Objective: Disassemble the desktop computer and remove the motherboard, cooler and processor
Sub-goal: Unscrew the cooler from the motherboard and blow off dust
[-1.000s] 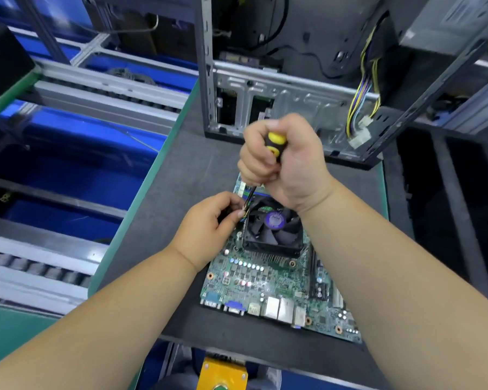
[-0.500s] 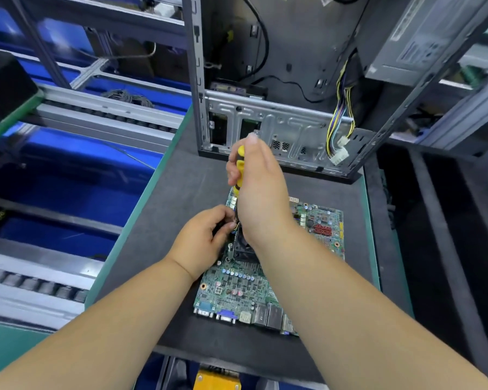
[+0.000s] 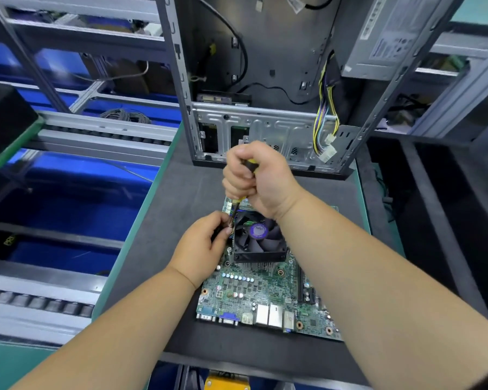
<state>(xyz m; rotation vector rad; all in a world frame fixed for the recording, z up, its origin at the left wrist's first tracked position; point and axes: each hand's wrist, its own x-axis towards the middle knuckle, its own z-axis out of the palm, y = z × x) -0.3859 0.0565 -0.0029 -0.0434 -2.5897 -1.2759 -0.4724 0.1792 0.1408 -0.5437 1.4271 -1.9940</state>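
R hand (image 3: 261, 178) is fisted round the yellow/black handle of a screwdriver (image 3: 235, 204), shaft angled down to the far-left corner of the cooler (image 3: 259, 239). L hand (image 3: 202, 250) is curled beside that corner, fingertips pinched at the shaft's lower end by the fan wires. Cooler is seated on the motherboard (image 3: 254, 288), which is laid flat on the dark mat (image 3: 164, 209). Opened PC case (image 3: 265, 80) is stood just behind, w/ PSU cables (image 3: 323, 128) hung inside.

Right hand (image 3: 261, 181) gripping screwdriver (image 3: 235, 205), left hand (image 3: 202, 250) steadying, cooler (image 3: 261, 239), motherboard (image 3: 265, 294)
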